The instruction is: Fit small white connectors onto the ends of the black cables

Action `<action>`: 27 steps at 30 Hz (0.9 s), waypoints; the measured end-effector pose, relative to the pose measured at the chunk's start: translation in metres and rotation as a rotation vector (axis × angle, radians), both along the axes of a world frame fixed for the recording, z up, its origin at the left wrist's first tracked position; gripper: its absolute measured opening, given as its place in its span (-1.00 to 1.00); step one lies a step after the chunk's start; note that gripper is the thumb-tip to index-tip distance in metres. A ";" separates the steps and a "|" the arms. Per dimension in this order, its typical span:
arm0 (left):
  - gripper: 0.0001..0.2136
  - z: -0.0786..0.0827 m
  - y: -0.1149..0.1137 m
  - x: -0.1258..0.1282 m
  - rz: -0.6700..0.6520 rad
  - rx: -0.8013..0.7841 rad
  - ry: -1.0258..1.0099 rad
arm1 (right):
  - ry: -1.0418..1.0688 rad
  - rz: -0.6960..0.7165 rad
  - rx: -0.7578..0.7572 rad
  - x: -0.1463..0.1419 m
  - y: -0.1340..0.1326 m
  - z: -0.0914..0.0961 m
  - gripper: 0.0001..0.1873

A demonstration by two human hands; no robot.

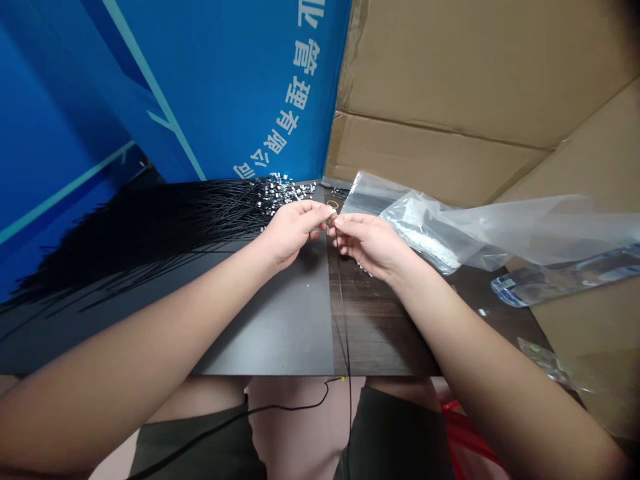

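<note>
My left hand (293,228) and my right hand (367,243) meet over the middle of the dark table (280,333), fingers pinched together. Between the fingertips sits a small pale piece (331,211) at the top end of a thin black wire (344,320). The wire hangs straight down from my right hand past the table's front edge. My left hand pinches the small piece, while my right hand pinches the wire just below it. A big bundle of similar black wires (150,227) with small white ends (285,190) lies fanned out to the left.
Clear plastic bags (450,227) lie to the right of my hands, one with small parts inside. A blue printed board (200,87) stands behind on the left, brown cardboard (475,87) behind and to the right. Another black cable (280,408) crosses my lap below the table.
</note>
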State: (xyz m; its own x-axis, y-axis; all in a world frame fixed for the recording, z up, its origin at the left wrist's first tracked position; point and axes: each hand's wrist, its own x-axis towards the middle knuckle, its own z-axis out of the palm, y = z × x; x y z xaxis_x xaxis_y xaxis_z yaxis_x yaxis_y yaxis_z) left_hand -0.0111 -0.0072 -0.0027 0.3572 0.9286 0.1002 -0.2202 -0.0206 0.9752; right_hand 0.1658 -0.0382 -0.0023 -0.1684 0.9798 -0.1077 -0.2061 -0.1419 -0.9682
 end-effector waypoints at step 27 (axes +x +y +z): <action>-0.89 0.009 -0.007 0.005 0.097 -0.027 -0.024 | 0.031 0.005 -0.027 -0.003 -0.003 -0.002 -0.68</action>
